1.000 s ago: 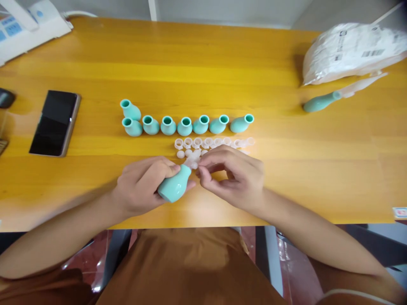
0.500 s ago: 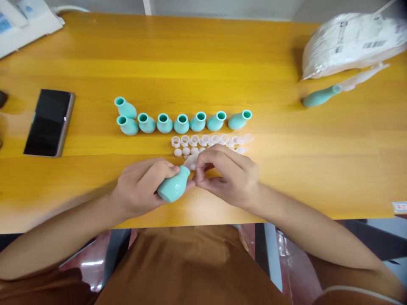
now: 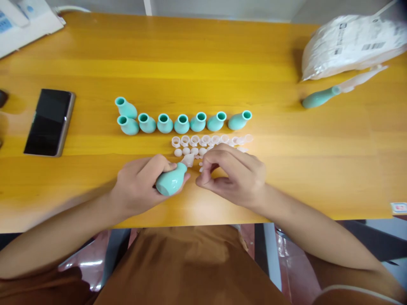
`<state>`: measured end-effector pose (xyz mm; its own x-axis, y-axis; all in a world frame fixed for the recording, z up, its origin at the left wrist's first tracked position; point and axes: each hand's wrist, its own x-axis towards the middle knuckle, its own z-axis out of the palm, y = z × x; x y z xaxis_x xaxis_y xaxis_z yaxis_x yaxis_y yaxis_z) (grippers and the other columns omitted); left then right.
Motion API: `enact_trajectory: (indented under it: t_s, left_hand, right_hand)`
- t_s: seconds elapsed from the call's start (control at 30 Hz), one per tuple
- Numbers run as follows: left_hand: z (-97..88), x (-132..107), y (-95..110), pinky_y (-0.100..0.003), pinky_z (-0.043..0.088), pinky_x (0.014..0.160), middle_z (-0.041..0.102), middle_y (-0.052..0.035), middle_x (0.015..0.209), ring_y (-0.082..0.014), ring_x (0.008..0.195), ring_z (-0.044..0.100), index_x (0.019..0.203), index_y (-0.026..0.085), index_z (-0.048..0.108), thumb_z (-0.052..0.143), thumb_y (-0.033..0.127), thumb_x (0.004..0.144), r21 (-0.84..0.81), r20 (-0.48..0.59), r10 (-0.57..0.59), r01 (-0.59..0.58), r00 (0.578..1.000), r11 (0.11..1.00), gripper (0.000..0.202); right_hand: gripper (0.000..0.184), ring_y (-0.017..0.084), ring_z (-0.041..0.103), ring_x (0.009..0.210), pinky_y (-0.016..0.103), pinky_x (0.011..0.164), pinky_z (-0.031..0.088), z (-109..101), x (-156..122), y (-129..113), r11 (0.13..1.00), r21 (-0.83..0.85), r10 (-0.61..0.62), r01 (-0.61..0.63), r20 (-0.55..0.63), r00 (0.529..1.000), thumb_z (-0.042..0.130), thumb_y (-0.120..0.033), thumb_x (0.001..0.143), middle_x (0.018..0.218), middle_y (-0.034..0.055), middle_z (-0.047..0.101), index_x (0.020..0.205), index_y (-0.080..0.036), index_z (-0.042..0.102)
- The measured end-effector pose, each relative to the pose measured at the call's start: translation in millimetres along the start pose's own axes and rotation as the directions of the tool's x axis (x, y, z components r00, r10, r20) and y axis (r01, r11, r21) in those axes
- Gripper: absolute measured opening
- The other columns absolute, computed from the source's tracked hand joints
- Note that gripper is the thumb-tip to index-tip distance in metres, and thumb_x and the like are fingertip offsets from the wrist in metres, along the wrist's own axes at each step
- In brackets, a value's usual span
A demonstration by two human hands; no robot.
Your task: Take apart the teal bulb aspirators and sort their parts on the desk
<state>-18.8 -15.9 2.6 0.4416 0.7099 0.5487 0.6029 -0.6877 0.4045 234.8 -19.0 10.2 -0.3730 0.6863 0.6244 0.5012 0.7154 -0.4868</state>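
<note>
My left hand (image 3: 140, 182) is wrapped round a teal rubber bulb (image 3: 171, 181), its base tilted toward me. A clear plastic nozzle piece (image 3: 188, 160) sticks out from the bulb's neck, pointing away. Just to the right, my right hand (image 3: 233, 176) has thumb and forefinger pinched together, apart from the bulb; anything between the fingertips is hidden. Beyond the hands lie a row of clear plastic rings (image 3: 194, 140) and a row of small whitish balls (image 3: 186, 151), partly covered by my right hand. Small clear pieces (image 3: 201, 164) lie beside the right fingers.
Several teal bulbs (image 3: 182, 124) stand in a row behind the small parts. At the right lies a teal bulb with a long clear nozzle (image 3: 321, 96), near a white plastic bag (image 3: 352, 46). A dark phone (image 3: 49, 123) is at the left; a white device (image 3: 28, 27) is in the far left corner.
My hands have moved apart: the right has drawn back slightly right from the nozzle piece, and the left has shifted a little left with the bulb.
</note>
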Motion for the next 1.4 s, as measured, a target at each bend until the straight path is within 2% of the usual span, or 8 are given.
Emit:
enact_trajectory:
  t_s: [0.1,0.2,0.3,0.67,0.9,1.03,1.2,1.4]
  left_hand:
    - [-3.3,3.6,-2.9,-0.03,0.054,0.051,0.076,0.0055,0.074,-0.0163,0.06,0.075,0.097,0.027,0.059,0.087,0.047,0.098,0.027,-0.002,-0.023,0.023,1.0,0.999,0.034]
    - [-8.2,7.0,-3.9,-0.031,0.058,0.053,0.076,0.0054,0.075,-0.0164,0.062,0.076,0.099,0.027,0.06,0.087,0.045,0.096,0.048,-0.03,-0.033,0.035,0.999,0.998,0.032]
    - [-11.3,8.6,-3.1,-0.032,0.057,0.052,0.075,0.0063,0.074,-0.0166,0.061,0.076,0.099,0.028,0.059,0.088,0.044,0.094,0.071,-0.061,-0.038,0.042,0.997,0.997,0.033]
    - [-12.5,9.7,-3.5,-0.032,0.062,0.055,0.076,0.0066,0.076,-0.0174,0.064,0.08,0.104,0.028,0.058,0.086,0.042,0.094,0.068,-0.053,0.008,-0.004,0.999,0.998,0.033]
    - [-11.0,10.3,-5.5,-0.027,0.06,0.057,0.075,0.0081,0.076,-0.0138,0.063,0.077,0.105,0.027,0.06,0.088,0.042,0.092,0.066,-0.088,0.024,-0.018,0.996,0.998,0.035]
    - [-12.2,10.9,-6.3,-0.026,0.059,0.055,0.076,0.0069,0.078,-0.014,0.061,0.075,0.104,0.026,0.062,0.089,0.041,0.091,0.01,-0.09,-0.003,0.004,0.996,1.0,0.034]
    - [-15.6,12.5,-5.0,-0.026,0.062,0.058,0.085,0.0027,0.096,-0.0153,0.073,0.082,0.111,0.027,0.066,0.089,0.04,0.095,-0.2,-0.014,-0.087,0.082,0.996,0.976,0.031]
    - [-13.8,15.7,-7.7,-0.03,0.066,0.064,0.087,0.0018,0.103,-0.0173,0.083,0.084,0.116,0.028,0.065,0.085,0.038,0.098,-0.272,0.086,-0.07,0.091,0.994,0.958,0.029]
  right_hand:
    - [0.021,0.014,0.066,0.069,0.026,0.062,0.053,-15.6,1.8,5.5,0.999,0.026,0.034,-0.04,0.197,0.98,0.063,-0.002,0.096,0.084,-0.0001,0.071,0.097,-0.023,0.063]
    - [0.018,0.014,0.06,0.066,0.029,0.059,0.043,-25.9,0.5,11.2,1.0,0.004,-0.013,0.013,0.478,0.878,0.059,-0.003,0.098,0.083,0.0006,0.07,0.094,-0.02,0.064]
    - [0.021,0.015,0.051,0.06,0.034,0.057,0.03,-24.2,-3.7,11.9,0.973,-0.175,-0.027,0.151,0.562,0.827,0.057,-0.005,0.101,0.077,0.0019,0.066,0.087,-0.018,0.066]
    - [0.029,0.016,0.04,0.054,0.039,0.055,0.016,-10.7,-8.2,7.2,0.856,-0.422,-0.018,0.299,0.552,0.833,0.059,-0.01,0.107,0.072,0.0038,0.064,0.081,-0.017,0.066]
    - [0.026,0.017,0.052,0.055,0.038,0.054,0.026,-18.6,-4.7,10.2,0.896,-0.376,-0.017,0.238,0.506,0.862,0.055,-0.014,0.109,0.074,0.0038,0.072,0.09,-0.016,0.073]
    - [0.02,0.016,0.057,0.056,0.035,0.054,0.035,-28.0,-0.4,12.5,0.917,-0.369,-0.009,0.149,0.355,0.935,0.056,-0.014,0.109,0.081,0.0035,0.079,0.104,-0.017,0.075]
    - [0.02,0.013,0.062,0.059,0.029,0.056,0.048,-29.1,6.4,14.6,0.992,-0.107,0.087,-0.068,0.186,0.979,0.064,-0.019,0.111,0.092,0.002,0.079,0.13,-0.022,0.07]
    - [0.025,0.015,0.07,0.071,0.029,0.065,0.059,-15.7,5.4,16.9,0.976,0.208,0.026,-0.063,0.176,0.984,0.078,-0.028,0.111,0.104,0.0054,0.082,0.134,-0.022,0.071]
